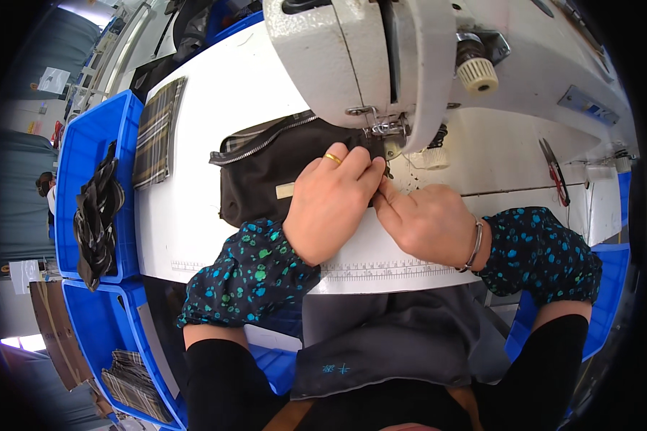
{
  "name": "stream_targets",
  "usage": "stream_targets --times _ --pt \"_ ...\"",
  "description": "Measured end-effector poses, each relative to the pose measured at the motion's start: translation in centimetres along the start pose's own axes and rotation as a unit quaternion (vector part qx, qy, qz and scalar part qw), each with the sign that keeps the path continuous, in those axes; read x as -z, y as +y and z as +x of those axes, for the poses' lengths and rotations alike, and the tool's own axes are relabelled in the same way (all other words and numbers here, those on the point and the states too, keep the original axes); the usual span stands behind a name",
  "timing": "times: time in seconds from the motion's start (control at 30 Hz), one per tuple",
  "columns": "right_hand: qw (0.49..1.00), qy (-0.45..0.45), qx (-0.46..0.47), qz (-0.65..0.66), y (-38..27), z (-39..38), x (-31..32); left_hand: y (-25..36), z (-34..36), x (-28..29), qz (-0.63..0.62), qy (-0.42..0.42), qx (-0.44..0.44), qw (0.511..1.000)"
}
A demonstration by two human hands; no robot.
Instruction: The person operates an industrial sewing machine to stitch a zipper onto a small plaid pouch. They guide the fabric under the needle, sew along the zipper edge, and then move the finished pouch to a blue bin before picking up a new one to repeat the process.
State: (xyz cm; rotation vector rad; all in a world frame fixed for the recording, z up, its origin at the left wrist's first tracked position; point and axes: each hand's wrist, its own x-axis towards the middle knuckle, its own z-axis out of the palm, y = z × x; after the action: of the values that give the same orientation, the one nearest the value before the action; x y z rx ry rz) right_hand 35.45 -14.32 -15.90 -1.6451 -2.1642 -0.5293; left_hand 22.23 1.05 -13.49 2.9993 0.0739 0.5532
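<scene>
A dark brown fabric piece (251,188) with a metal-toothed zipper (266,138) along its far edge lies on the white sewing table (216,237). Plaid lining shows beside the zipper, and a small cream label (285,191) sits on the dark cloth. The cloth's right end reaches the presser foot (389,129) of the sewing machine (316,65). My left hand (331,205) rests on the fabric, fingers bent and pressed together at its right edge. Close beside it, my right hand (433,221) pinches the near right edge. The fingers partly hide the cloth there.
Red-handled scissors (556,172) lie at the right. A folded plaid cloth (158,129) is at the table's left edge. Blue bins stand beyond: one (126,194) holds dark strips, another (72,305) plaid pieces. A ruler strip (381,271) runs along the front edge.
</scene>
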Motion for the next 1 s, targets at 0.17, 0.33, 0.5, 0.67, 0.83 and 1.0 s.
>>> stream_targets --times 0.17,0.33,0.5,0.67,0.83,1.0 --pt "1.000 0.002 -0.017 -0.018 0.6 0.5 -0.6 -0.3 0.8 -0.5 0.013 0.005 0.034 0.999" --pt "1.000 0.009 -0.018 -0.011 0.6 0.4 -0.6 -0.2 0.6 0.2 0.022 0.017 0.033 0.999" --pt "1.000 0.002 -0.014 0.000 0.1 -0.2 -0.4 -0.2 -0.1 1.0 0.058 0.066 0.023 0.996" --pt "1.000 0.012 -0.013 0.020 -0.2 0.0 -0.4 -0.3 0.5 0.5 0.050 0.091 -0.044 0.994" --pt "1.000 0.019 0.007 0.014 -0.6 -0.2 -0.5 -0.6 0.4 0.0 -0.012 0.018 -0.023 1.000" --pt "1.000 0.022 0.008 0.017 -0.7 -0.3 -0.6 -0.2 0.1 0.6 -0.003 0.006 -0.025 1.000"
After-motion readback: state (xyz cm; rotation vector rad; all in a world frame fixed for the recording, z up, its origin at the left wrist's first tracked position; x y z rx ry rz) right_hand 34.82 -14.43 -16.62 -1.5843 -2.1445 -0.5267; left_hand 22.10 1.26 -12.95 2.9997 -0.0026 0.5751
